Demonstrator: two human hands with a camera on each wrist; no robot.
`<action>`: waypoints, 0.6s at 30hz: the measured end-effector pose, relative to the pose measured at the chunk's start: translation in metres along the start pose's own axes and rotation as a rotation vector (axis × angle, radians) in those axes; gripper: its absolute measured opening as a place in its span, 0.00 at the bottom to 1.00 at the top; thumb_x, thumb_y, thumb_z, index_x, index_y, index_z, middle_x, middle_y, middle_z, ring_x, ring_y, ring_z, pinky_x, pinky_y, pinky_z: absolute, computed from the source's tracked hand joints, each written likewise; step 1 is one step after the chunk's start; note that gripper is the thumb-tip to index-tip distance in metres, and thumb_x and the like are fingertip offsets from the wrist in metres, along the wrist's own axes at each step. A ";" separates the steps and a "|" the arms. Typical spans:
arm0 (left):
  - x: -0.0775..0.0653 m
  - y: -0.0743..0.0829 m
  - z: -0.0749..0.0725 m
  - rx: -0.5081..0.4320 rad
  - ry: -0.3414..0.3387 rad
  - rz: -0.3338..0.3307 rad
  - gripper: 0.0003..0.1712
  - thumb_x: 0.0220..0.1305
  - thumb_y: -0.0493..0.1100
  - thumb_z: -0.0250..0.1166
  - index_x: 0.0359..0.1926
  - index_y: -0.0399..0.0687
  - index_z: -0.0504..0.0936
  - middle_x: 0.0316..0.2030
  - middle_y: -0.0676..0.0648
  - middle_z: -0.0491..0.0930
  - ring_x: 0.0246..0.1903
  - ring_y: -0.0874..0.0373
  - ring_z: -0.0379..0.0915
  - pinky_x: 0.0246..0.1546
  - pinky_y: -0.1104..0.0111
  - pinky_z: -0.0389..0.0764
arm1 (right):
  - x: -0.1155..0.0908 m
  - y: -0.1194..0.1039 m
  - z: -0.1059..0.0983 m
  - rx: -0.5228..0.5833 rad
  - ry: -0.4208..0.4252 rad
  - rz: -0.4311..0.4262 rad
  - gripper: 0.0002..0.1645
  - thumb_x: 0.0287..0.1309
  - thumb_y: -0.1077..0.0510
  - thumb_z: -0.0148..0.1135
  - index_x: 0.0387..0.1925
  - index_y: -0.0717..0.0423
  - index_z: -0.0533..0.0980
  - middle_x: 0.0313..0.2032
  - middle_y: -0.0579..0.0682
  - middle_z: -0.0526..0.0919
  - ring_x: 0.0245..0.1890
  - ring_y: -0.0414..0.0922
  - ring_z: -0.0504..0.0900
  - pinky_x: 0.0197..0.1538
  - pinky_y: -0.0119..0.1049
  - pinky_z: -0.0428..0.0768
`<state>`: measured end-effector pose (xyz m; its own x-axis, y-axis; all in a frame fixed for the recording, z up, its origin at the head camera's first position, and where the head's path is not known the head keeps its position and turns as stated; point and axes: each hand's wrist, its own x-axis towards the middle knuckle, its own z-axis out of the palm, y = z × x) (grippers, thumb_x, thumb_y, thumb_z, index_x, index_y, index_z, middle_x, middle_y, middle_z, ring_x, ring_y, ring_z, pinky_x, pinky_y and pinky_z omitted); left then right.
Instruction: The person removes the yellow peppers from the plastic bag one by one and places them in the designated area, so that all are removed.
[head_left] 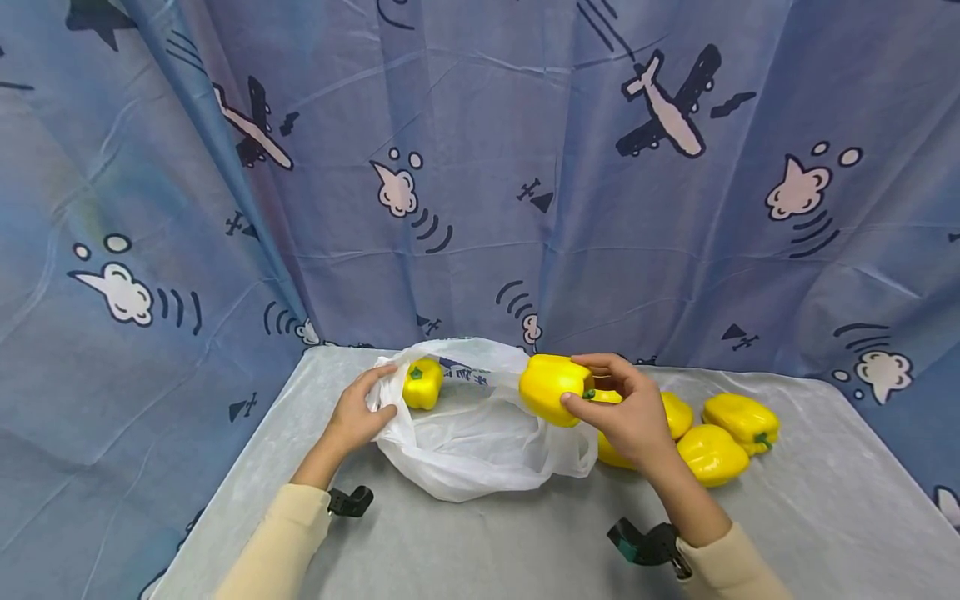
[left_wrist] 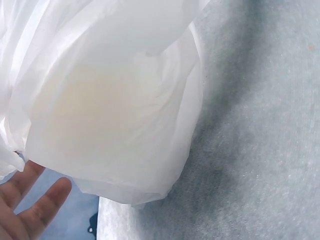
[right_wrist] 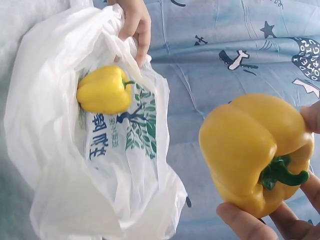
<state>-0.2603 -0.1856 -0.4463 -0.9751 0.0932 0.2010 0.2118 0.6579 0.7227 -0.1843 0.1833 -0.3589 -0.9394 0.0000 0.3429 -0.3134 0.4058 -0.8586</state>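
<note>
A white plastic bag [head_left: 480, 471] lies on the table with its mouth spread open. At its left rim my left hand [head_left: 358, 417] grips the plastic between thumb and fingers. Inside the bag sits one yellow bell pepper [head_left: 422, 383], close to that hand; green tree print shows beside it in the right wrist view. My right hand [head_left: 630, 417] holds another yellow bell pepper [right_wrist: 245, 145] by its stem end, green stem facing the palm. This pepper is raised at the right edge of the bag's mouth. In the left wrist view, the bag wall [left_wrist: 110, 115] hides most of the contents.
Several more yellow bell peppers [head_left: 712, 456] lie grouped on the table to the right of the bag, some partly hidden behind my right hand. A grey-white cloth [head_left: 480, 550] covers the table. Behind it hangs a blue curtain [head_left: 480, 167] printed with planes and clouds.
</note>
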 end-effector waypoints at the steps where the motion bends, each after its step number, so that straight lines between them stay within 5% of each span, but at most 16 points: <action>1: 0.000 0.000 0.000 0.001 0.000 0.001 0.35 0.52 0.35 0.63 0.64 0.48 0.71 0.66 0.41 0.69 0.68 0.41 0.60 0.69 0.47 0.61 | -0.001 0.000 -0.002 -0.009 0.005 0.001 0.25 0.49 0.59 0.72 0.51 0.53 0.79 0.50 0.50 0.80 0.43 0.43 0.77 0.41 0.27 0.82; 18: 0.001 0.000 0.000 -0.007 0.004 0.000 0.35 0.52 0.35 0.63 0.64 0.49 0.71 0.66 0.41 0.69 0.68 0.41 0.60 0.70 0.47 0.60 | -0.021 0.019 -0.022 -0.127 0.063 0.019 0.26 0.49 0.58 0.72 0.53 0.53 0.78 0.53 0.51 0.79 0.40 0.33 0.77 0.37 0.26 0.82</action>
<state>-0.2610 -0.1855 -0.4465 -0.9748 0.0908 0.2036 0.2127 0.6527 0.7272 -0.1674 0.2115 -0.3739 -0.9333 0.0647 0.3532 -0.2712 0.5179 -0.8113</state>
